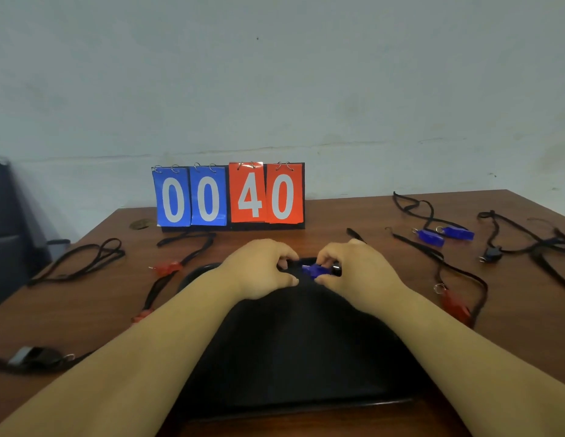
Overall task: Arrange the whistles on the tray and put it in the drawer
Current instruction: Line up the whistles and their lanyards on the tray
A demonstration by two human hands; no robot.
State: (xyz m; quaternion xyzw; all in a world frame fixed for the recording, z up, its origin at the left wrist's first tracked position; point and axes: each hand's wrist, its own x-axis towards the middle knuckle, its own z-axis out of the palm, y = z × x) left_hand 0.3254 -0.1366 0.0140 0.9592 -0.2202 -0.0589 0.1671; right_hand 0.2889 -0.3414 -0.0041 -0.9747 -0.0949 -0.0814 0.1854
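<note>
A blue whistle (314, 270) is pinched between the fingers of both hands, left hand (259, 269) and right hand (358, 272), over the far edge of the black tray (300, 351); light, hard and probably slick, it is best gripped by its body, not the limp cord

Single view, head-worn, wide-angle. Looks forward and slightly down across desk (353, 212) toward pale wall (274, 74). Forearms enter from bottom corners, converge mid-frame; hands near lens, close range. Tray (290, 348) fills lower centre, near edge just above bottom border. Scoreboard (229, 195) at desk's far edge, facing camera, centre-left. Desk edges bowed by lens. No second view; no overlap.
</note>
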